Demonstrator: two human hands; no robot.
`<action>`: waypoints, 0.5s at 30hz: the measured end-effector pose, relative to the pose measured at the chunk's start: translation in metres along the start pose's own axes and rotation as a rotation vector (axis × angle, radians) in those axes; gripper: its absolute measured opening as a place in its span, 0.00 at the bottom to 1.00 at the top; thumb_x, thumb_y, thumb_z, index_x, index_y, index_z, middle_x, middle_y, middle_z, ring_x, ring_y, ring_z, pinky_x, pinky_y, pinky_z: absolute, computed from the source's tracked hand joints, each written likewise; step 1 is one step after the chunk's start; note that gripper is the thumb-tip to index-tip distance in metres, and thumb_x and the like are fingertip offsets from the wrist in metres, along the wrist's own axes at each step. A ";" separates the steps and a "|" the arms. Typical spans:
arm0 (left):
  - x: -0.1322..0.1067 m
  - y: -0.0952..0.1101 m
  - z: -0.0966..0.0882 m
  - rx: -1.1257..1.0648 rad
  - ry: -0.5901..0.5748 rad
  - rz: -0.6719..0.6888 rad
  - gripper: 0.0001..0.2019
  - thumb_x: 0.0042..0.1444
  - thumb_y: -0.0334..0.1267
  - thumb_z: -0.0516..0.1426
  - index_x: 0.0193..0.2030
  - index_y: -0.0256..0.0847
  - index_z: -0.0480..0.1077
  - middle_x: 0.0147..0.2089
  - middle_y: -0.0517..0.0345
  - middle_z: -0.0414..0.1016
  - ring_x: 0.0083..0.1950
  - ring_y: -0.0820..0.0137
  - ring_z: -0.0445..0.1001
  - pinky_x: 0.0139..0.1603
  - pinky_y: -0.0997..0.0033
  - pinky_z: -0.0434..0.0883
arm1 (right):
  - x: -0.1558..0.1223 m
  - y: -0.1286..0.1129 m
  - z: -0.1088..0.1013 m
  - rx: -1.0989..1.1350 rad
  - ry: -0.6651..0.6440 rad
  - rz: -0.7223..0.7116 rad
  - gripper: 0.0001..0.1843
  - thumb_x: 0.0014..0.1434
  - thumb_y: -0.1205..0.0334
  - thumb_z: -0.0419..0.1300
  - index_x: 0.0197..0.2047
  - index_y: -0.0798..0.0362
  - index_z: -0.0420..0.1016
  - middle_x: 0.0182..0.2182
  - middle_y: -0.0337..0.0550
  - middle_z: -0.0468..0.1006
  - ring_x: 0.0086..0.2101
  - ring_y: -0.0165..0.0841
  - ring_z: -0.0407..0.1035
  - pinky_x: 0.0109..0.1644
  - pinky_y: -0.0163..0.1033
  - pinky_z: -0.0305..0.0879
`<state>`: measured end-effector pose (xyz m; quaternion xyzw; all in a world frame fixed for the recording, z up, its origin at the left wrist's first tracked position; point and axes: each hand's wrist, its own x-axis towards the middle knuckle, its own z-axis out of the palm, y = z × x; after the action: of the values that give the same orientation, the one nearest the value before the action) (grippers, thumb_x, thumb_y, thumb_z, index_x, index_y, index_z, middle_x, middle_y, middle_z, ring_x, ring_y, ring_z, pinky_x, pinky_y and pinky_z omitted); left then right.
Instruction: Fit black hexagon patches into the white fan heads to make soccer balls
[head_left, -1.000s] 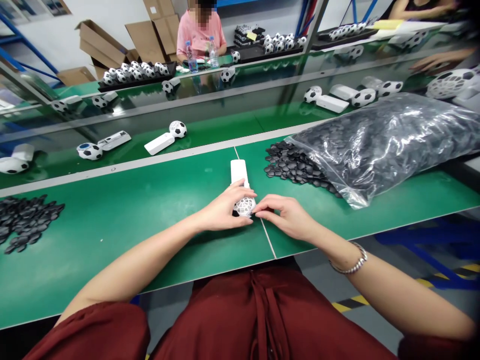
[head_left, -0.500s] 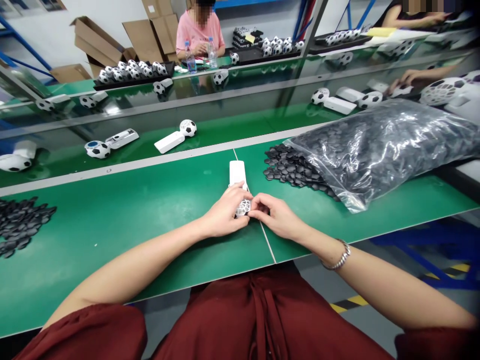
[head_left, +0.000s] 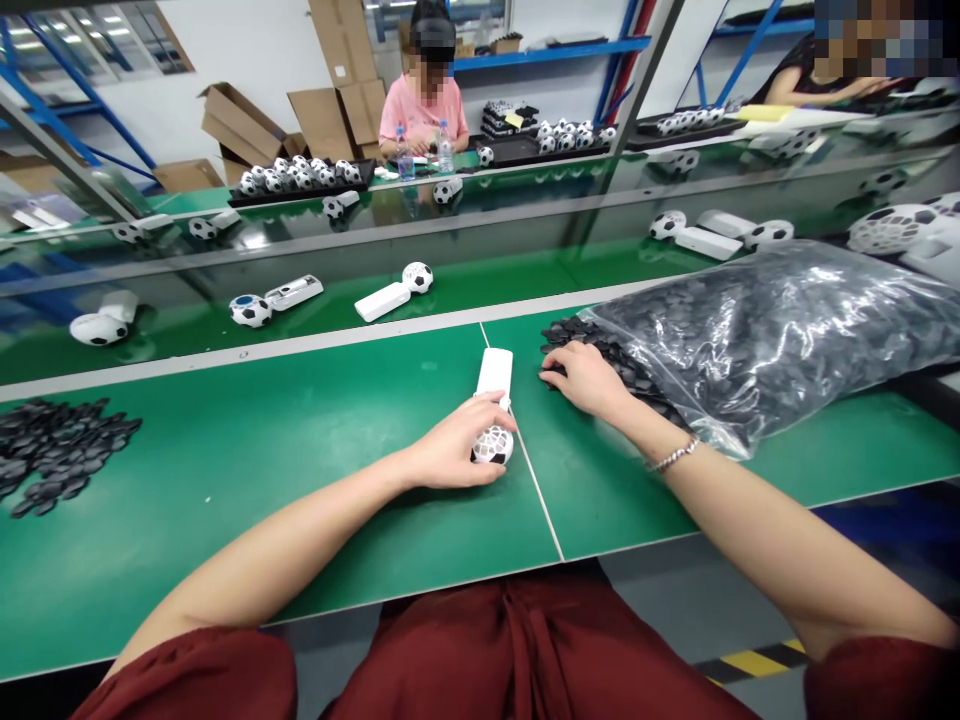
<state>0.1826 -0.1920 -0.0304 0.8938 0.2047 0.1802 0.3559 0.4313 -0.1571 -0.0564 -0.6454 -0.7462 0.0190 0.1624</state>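
My left hand [head_left: 457,445] is curled round a white, football-patterned ball [head_left: 493,445] with open mesh cells and some black patches. A flat white handle [head_left: 495,372] joins the ball and points away from me on the green table. Thumb and fingers press on the ball's sides. To the right, my right hand [head_left: 585,378] is at the near left edge of a heap of small black plastic pieces [head_left: 574,330]. Its thumb and fingertips are bent together around a dark piece, largely hidden by the fingers.
A clear plastic bag [head_left: 795,330] full of black pieces lies at the right. Another black heap [head_left: 64,445] is at the far left. Beyond a metal rail, several football-headed devices [head_left: 394,290] lie on a green belt. A person [head_left: 424,110] in pink sits across from me.
My right hand has left the ball and moved right and away to the black heap. My left hand has stayed on the ball. The view has tilted up slightly.
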 end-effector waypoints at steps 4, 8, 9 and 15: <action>-0.008 0.003 0.004 0.085 0.138 -0.191 0.27 0.40 0.37 0.62 0.50 0.44 0.62 0.58 0.49 0.53 0.64 0.55 0.49 0.62 0.51 0.54 | -0.013 -0.006 -0.004 0.175 -0.019 -0.083 0.02 0.52 0.66 0.59 0.29 0.53 0.69 0.29 0.42 0.72 0.33 0.36 0.66 0.39 0.41 0.62; -0.017 0.003 0.001 0.022 0.186 -0.371 0.29 0.39 0.39 0.63 0.52 0.43 0.63 0.52 0.51 0.53 0.56 0.59 0.59 0.60 0.55 0.59 | -0.034 -0.027 -0.020 0.428 -0.060 -0.067 0.02 0.54 0.64 0.57 0.31 0.52 0.70 0.26 0.38 0.74 0.26 0.31 0.66 0.31 0.36 0.62; -0.019 0.002 -0.002 -0.002 0.154 -0.362 0.29 0.40 0.37 0.62 0.52 0.44 0.63 0.51 0.52 0.54 0.55 0.61 0.61 0.60 0.57 0.59 | -0.039 -0.033 -0.024 0.475 -0.062 -0.091 0.03 0.54 0.63 0.57 0.31 0.52 0.71 0.27 0.38 0.74 0.27 0.31 0.67 0.31 0.36 0.62; -0.026 0.000 -0.028 -0.050 -0.077 -0.228 0.30 0.42 0.30 0.59 0.56 0.43 0.61 0.53 0.53 0.61 0.55 0.63 0.62 0.59 0.61 0.59 | -0.060 -0.068 -0.034 0.629 -0.126 -0.331 0.05 0.58 0.64 0.56 0.35 0.51 0.74 0.33 0.39 0.77 0.34 0.32 0.69 0.40 0.36 0.63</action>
<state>0.1476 -0.1887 -0.0160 0.8618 0.2866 0.1092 0.4041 0.3825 -0.2324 -0.0216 -0.4318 -0.8066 0.2610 0.3078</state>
